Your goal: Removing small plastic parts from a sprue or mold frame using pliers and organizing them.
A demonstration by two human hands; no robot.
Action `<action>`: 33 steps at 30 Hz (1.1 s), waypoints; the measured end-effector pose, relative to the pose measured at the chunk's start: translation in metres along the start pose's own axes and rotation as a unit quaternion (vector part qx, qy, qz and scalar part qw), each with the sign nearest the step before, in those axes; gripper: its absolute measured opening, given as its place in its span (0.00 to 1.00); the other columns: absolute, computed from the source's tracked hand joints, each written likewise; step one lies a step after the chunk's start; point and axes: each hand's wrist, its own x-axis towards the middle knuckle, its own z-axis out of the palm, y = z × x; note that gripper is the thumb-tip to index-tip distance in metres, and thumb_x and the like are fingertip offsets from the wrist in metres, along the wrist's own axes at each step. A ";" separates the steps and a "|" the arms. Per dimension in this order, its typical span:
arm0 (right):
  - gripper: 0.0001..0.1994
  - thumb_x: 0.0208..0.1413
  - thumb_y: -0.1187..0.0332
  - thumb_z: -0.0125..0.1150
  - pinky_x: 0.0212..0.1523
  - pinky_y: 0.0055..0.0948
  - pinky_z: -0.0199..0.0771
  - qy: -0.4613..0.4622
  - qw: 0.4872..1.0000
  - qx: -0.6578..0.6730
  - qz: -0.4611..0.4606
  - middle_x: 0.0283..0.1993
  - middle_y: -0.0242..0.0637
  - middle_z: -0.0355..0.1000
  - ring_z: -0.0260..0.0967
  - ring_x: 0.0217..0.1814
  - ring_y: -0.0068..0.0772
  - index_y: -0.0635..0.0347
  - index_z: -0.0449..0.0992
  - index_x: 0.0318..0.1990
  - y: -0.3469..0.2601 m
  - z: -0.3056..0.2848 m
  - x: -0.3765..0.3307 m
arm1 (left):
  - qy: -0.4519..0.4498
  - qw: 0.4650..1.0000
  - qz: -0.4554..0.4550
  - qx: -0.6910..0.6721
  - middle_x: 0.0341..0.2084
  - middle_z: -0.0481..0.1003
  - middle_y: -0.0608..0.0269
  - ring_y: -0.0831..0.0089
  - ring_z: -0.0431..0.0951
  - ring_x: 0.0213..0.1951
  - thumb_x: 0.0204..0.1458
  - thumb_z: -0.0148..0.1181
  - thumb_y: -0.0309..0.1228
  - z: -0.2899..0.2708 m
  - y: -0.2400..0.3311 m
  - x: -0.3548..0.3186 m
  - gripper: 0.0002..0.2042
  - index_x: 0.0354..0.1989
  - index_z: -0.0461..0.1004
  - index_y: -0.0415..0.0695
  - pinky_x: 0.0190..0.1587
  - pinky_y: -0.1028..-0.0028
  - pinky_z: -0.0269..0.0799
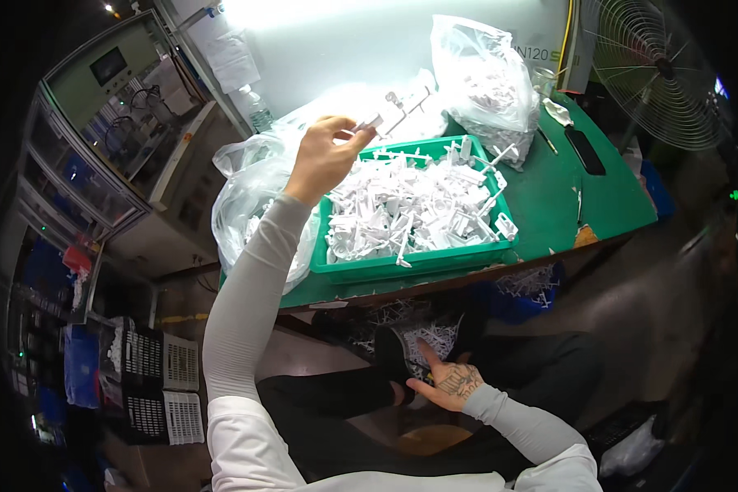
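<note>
Fingers of my left hand [324, 160] pinch a white plastic part [395, 112], raised above the green bin [418, 264] at the counter's [607, 197] near edge, probably for inspection; my right hand [451, 384] rests open, empty, below.

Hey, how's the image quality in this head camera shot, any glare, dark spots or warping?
Head view: strong glare washes out the white surface behind the green bin, so the white plastic part in the left hand nearly blends in; the corners fall to black; fisheye bends the cabinet and the table edge; the right hand sits in dimmer light below.
</note>
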 end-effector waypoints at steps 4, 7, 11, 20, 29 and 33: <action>0.42 0.59 0.37 0.49 0.50 0.48 0.74 0.082 0.994 0.072 -0.015 0.40 0.59 0.77 0.76 0.47 0.61 0.55 0.48 0.73 0.005 0.001 -0.006 | -0.005 0.912 -0.190 -0.364 0.41 0.76 0.58 0.73 0.78 0.40 0.57 0.64 0.31 -0.010 0.024 -0.064 0.22 0.58 0.69 0.37 0.46 0.75 0.74; 0.30 0.65 0.51 0.50 0.50 0.43 0.75 0.169 0.962 0.185 -0.108 0.46 0.55 0.76 0.76 0.48 0.56 0.56 0.58 0.69 0.004 -0.008 -0.014 | 0.000 0.853 -0.264 -0.450 0.42 0.75 0.58 0.72 0.78 0.41 0.58 0.61 0.25 0.008 0.053 -0.143 0.22 0.60 0.65 0.41 0.46 0.71 0.77; 0.21 0.68 0.62 0.52 0.47 0.28 0.74 0.194 0.901 0.344 -0.183 0.49 0.48 0.75 0.76 0.44 0.34 0.58 0.65 0.65 0.000 -0.015 -0.008 | -0.019 0.804 -0.305 -0.510 0.40 0.75 0.60 0.73 0.79 0.40 0.58 0.58 0.21 0.043 0.055 -0.231 0.12 0.50 0.69 0.41 0.45 0.70 0.78; 0.22 0.71 0.56 0.46 0.33 0.22 0.70 0.215 0.864 0.427 -0.160 0.33 0.34 0.75 0.70 0.33 0.19 0.59 0.65 0.64 0.006 -0.005 0.001 | -0.183 0.781 -0.364 -0.474 0.42 0.79 0.59 0.77 0.79 0.40 0.58 0.61 0.21 0.054 0.072 -0.273 0.21 0.60 0.66 0.36 0.43 0.76 0.76; 0.18 0.69 0.64 0.49 0.42 0.26 0.74 0.237 0.898 0.337 -0.153 0.43 0.42 0.77 0.75 0.39 0.28 0.63 0.70 0.61 0.004 -0.006 -0.004 | -0.088 0.785 -0.352 -0.503 0.46 0.72 0.58 0.68 0.81 0.48 0.59 0.59 0.21 0.043 0.065 -0.275 0.15 0.52 0.65 0.34 0.47 0.76 0.78; 0.19 0.70 0.63 0.48 0.40 0.24 0.72 0.231 0.903 0.310 -0.185 0.38 0.39 0.75 0.71 0.36 0.25 0.65 0.70 0.61 -0.002 -0.011 -0.008 | -0.022 0.769 -0.365 -0.525 0.46 0.77 0.53 0.69 0.81 0.47 0.62 0.58 0.26 0.059 0.062 -0.274 0.16 0.55 0.65 0.35 0.49 0.72 0.80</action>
